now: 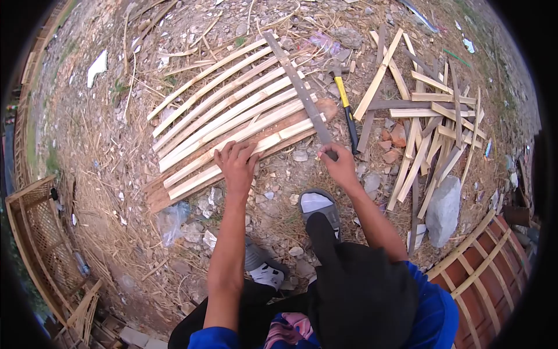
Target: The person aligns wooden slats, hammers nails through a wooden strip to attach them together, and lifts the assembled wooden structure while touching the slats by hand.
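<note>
Bottom of the frame, nearest: black cloth (363, 294) and blue sleeves (433, 305) of the person. Grey open-toed sandals (332, 218) on stony ground, lower centre, one foot ahead of the other.

Left hand (235, 166), centre of the frame: palm down, fingers apart and slightly bent, fingertips touching the nearest of the pale, narrow wooden slats (218, 119). Whether they press or merely rest, cannot tell.

Right hand (340, 166), right of centre: thumb and fingers closed on the lower end of a dark grey, flat wooden strip (299, 87). Strip slants from that hand to the upper centre, lying across the right-hand ends of the pale slats. Small spots along its face, too small to make out.

Pale slats in a spaced row, left of centre to upper centre. Under the nearer ones, a broad reddish-brown wooden plank (156, 198). Crumpled clear plastic bag (172, 224) just below the plank's left end.

Right of the strip: hammer with a yellow-and-black handle (344, 99), head toward the top. Further right, a loose heap of pale and grey wooden pieces (433, 110), crossed at many angles; large pale grey rock (443, 210) at its lower edge, reddish brick fragments (398, 135) at its left side.

Upper left: flat white shard (97, 68) on straw-strewn ground.
</note>
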Demonstrator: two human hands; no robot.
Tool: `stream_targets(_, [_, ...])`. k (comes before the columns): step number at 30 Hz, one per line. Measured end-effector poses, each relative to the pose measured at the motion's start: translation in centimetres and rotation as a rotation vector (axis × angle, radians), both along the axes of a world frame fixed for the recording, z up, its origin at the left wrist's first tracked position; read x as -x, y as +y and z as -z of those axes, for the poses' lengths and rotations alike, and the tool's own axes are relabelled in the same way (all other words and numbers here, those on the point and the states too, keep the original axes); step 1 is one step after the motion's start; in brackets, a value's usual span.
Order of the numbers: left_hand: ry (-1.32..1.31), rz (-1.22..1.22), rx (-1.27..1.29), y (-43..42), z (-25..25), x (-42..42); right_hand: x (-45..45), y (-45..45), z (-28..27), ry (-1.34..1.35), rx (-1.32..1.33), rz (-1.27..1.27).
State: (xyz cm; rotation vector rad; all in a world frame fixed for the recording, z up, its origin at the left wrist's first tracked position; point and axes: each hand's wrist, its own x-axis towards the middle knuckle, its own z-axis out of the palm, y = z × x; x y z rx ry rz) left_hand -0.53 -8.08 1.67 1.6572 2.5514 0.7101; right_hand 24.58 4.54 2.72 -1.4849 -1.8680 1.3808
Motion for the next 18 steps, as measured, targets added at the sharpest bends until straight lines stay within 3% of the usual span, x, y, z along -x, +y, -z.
stream_targets(18, [-0.078, -0.032, -0.033, 0.1, 0.5, -0.4, -0.5, -0.5, -0.1, 0.000, 0.026, -0.008])
